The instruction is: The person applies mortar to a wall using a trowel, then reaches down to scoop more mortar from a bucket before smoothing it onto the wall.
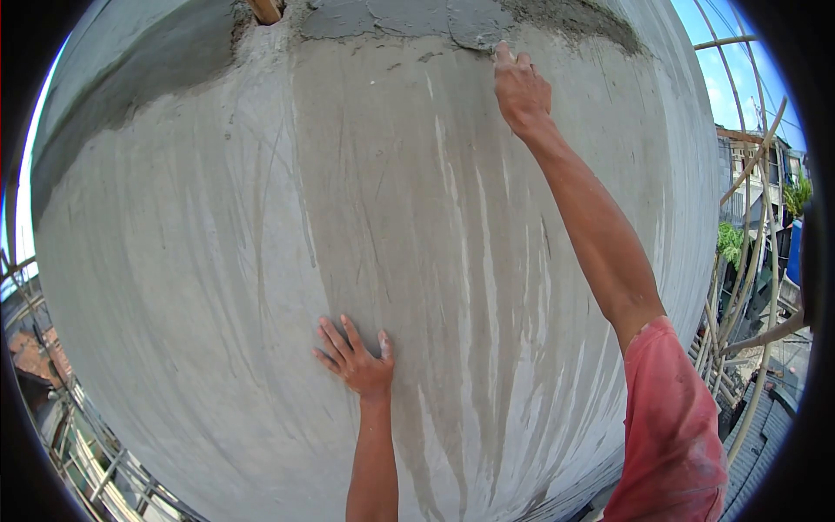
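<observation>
A tall grey cement wall point(391, 217), streaked with pale drips, fills most of the view. My left hand point(358, 358) lies against its lower middle with the fingers spread, holding nothing. Higher up and to the right, my right hand point(524, 85) is closed at the lower edge of a band of wet plaster point(391, 17). Whatever it grips, if anything, is hidden by the fingers and the hand's back. A rougher, darker strip of mortar point(578, 22) runs to the right of the smooth wet band. Another dark damp patch point(156, 70) covers the wall's upper left.
A piece of wood point(265, 10) sticks out of the wall at the top. Bamboo scaffolding poles point(755, 261) stand along the right side, with more poles point(109, 474) at lower left. Corrugated roofing point(765, 444) lies below on the right, and a reddish roof point(39, 352) at left.
</observation>
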A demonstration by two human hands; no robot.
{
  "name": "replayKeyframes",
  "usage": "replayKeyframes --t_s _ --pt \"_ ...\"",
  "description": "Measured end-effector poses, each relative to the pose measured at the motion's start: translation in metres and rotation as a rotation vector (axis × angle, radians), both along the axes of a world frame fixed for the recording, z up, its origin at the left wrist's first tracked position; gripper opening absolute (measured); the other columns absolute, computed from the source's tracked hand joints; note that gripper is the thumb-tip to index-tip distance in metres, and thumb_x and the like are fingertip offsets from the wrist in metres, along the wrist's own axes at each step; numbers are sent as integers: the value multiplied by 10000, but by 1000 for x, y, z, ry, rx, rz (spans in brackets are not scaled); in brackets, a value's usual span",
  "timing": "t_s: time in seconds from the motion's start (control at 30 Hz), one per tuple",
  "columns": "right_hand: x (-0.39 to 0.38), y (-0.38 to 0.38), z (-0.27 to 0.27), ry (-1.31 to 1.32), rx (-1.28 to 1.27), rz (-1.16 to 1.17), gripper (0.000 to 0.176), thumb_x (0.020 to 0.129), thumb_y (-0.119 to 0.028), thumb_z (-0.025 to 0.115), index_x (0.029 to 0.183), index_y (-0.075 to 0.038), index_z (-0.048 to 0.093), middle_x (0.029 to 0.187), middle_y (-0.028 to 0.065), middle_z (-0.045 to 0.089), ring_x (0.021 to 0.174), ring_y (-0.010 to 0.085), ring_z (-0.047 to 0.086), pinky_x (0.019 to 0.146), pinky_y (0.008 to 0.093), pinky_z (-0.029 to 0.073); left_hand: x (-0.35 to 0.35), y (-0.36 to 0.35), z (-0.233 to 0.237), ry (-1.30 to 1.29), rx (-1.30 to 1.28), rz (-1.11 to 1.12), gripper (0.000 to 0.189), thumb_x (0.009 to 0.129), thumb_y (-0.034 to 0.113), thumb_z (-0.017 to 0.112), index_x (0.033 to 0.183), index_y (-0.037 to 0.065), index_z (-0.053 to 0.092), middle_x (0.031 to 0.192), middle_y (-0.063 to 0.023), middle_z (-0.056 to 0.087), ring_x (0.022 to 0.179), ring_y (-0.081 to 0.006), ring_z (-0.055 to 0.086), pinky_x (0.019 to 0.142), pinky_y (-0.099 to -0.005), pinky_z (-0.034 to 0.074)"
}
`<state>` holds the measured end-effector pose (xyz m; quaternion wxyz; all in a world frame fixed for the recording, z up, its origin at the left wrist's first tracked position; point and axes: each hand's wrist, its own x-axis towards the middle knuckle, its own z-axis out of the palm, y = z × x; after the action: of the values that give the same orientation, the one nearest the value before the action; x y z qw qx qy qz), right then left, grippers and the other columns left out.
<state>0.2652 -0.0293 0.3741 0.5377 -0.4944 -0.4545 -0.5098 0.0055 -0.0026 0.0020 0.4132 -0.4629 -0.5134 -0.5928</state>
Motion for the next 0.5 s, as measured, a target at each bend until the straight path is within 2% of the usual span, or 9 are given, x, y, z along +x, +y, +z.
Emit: replayKeyframes --t_s 0.07,0.1,0.17,0.27,0.33,0.5 --pt "2 -17 -6 84 -117 32 422 883 -79 415 1301 -33 378 1110 220 525 977 352 586 785 410 507 0 1 0 -11 -10 -3 664 837 375 524 1392 63 335 1461 -181 259 1359 -335 232 1087 -531 146" --pt "1 -17 -6 87 -121 28 422 883 -79 415 1301 -33 378 1110 220 525 977 352 586 785 410 507 0 1 -1 -14 -19 -2 667 836 374 524 1394 64 331 1461 -180 257 1358 -335 233 1087 -531 148" --pt "-14 -16 -1 87 -191 130 408 942 -262 348 1316 -103 381 1091 210 543 951 391 578 792 467 472 1 0 -1 -11 -19 -2 671 834 375 526 1396 65 327 1463 -180 254 1359 -335 232 1086 -531 149" --pt "-57 -17 -5 -32 -239 168 395 948 -265 339 1298 -90 394 1102 230 536 926 399 584 784 473 472 -1 0 -1 -8 -13 2 678 831 376 527 1398 66 321 1464 -178 252 1359 -334 231 1086 -533 151" --pt "-92 -19 -17 -114 -160 278 380 950 -249 339 1282 -75 400 1066 239 545 887 399 595 761 465 482 -1 2 -1 -8 -14 1 681 830 377 528 1399 67 319 1464 -176 252 1359 -334 231 1085 -534 151" --pt "-139 -24 -37 -283 -188 317 359 945 -247 379 1256 -74 430 1013 200 574 841 365 610 728 439 497 -1 1 -1 -3 -6 -13 682 830 376 532 1398 66 320 1462 -176 257 1360 -334 229 1086 -537 143"
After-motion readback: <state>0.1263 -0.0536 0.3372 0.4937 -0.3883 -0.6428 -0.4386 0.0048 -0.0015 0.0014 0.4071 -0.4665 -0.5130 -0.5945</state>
